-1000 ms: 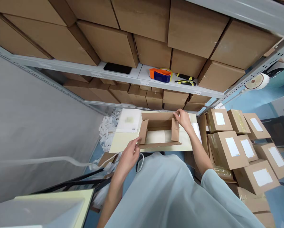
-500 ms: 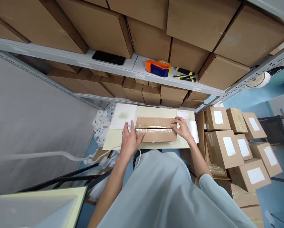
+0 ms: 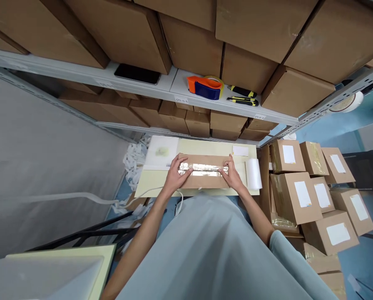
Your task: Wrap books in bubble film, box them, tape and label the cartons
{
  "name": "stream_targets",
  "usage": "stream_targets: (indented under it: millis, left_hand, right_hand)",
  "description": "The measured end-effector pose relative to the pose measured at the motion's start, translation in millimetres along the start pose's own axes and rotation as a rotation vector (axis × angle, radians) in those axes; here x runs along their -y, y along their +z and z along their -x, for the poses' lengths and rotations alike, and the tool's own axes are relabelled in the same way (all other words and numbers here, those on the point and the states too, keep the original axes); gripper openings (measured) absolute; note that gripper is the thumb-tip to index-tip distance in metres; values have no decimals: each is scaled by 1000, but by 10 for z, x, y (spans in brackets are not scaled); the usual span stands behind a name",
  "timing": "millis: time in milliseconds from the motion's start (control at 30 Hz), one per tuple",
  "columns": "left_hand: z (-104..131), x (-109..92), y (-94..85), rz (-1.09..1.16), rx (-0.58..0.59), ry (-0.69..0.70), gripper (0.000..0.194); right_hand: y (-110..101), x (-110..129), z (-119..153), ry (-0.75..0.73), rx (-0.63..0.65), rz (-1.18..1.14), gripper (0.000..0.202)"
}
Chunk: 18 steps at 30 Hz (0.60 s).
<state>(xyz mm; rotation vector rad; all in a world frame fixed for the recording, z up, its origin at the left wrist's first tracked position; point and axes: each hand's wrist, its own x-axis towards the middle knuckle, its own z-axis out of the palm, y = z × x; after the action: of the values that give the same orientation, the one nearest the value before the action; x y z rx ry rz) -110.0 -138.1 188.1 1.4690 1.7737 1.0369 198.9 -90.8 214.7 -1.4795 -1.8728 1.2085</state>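
Observation:
A long brown cardboard box (image 3: 202, 181) lies on the pale yellow table (image 3: 152, 183), with shiny clear tape along its top seam. My left hand (image 3: 175, 174) grips the box's left end, its thumb on the tape. At the right end, my right hand (image 3: 232, 174) holds the box, with the thumb pressed on the tape and the fingers at the far edge. A white roll (image 3: 253, 174) lies to the right of my right hand. Behind that hand is a small white label (image 3: 240, 151).
Above the table, a shelf (image 3: 166, 83) bears a black phone (image 3: 137, 74), an orange and blue tape dispenser (image 3: 205, 87) and yellow-black cutters (image 3: 242, 101). Several labelled boxes (image 3: 295, 198) are stacked at the right. A white sheet (image 3: 161, 152) covers the table's left part.
My left hand has closed round the box's left end. My right hand has moved slightly nearer to me, its thumb now on the tape. The view has shifted a little.

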Motion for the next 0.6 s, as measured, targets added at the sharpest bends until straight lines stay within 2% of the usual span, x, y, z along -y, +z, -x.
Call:
stream_targets:
  millis: [233,400,500,600]
  left_hand:
    - [-15,118,21,-20,-34,43,53]
    - [-60,132,21,-67,-65,77,51]
    - [-26,98,6,-137,-138,103,46]
    - [-18,68,-46,-217,-284,111,43]
  right_hand:
    - [81,-11,30,6,-44,14,38]
    - [167,-37,-1,-64,-136,58,34]
    - [230,-76,6,-160,-231,153,33]
    - [277,-105,6,-295,-367,296,31]
